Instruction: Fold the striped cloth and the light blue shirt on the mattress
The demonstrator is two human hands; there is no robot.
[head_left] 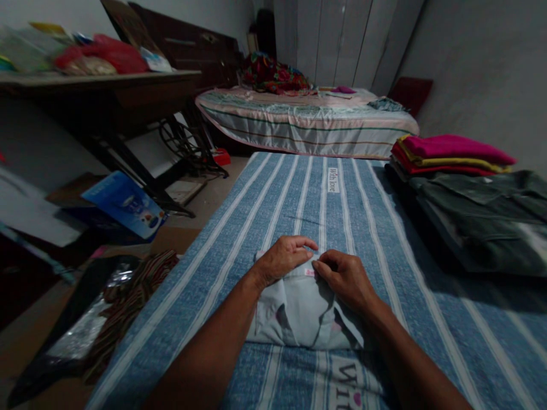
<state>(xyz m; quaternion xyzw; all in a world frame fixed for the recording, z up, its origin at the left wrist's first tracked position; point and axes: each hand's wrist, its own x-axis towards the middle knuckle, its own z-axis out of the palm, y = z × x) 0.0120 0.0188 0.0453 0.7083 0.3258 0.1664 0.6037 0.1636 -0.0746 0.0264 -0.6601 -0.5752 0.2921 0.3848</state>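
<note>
A small pale grey garment (pixel 303 313) lies folded on a blue and white striped sheet (pixel 299 193) right in front of me. My left hand (pixel 284 257) rests on its top left edge, fingers curled over the cloth. My right hand (pixel 344 277) pinches the garment's top edge next to a small pink label (pixel 309 273). Both forearms reach in from the bottom of the view.
A stack of folded clothes, pink and red (pixel 448 154) over dark green (pixel 482 216), sits at the right. A second bed (pixel 307 119) with bright cloth stands behind. At the left are a dark table (pixel 106 97), a blue box (pixel 123 203) and bags on the floor (pixel 102 313).
</note>
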